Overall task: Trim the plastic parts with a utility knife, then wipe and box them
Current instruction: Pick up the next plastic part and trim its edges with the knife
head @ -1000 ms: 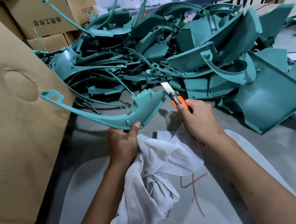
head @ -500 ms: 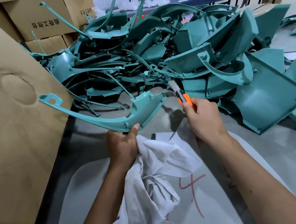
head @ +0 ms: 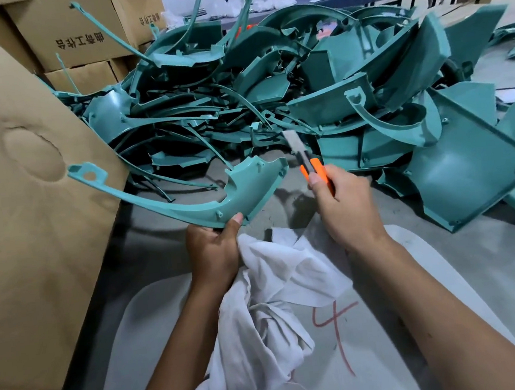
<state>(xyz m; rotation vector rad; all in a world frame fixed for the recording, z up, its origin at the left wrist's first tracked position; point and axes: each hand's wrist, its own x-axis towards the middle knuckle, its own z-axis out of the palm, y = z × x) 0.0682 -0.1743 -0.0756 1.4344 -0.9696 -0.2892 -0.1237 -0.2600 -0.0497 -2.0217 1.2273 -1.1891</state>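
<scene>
holding the curved teal part (head: pixel 187 201) up by its lower edge, the left hand (head: pixel 213 255) pinches it with thumb on top and also clutches the white rag (head: pixel 270 303) that trails below the part. the right hand (head: pixel 343 205) is wrapped round the orange knife (head: pixel 312 170), blade out and pointing up just beside the part's wide end, not touching it. half a second ago the blade sat a little farther from that end; it has edged back toward the part, which suggests another trimming stroke is coming. behind the part lies the pile of teal parts (head: pixel 319 94); the cardboard box (head: pixel 22 186) stands beside the part's thin tip.
</scene>
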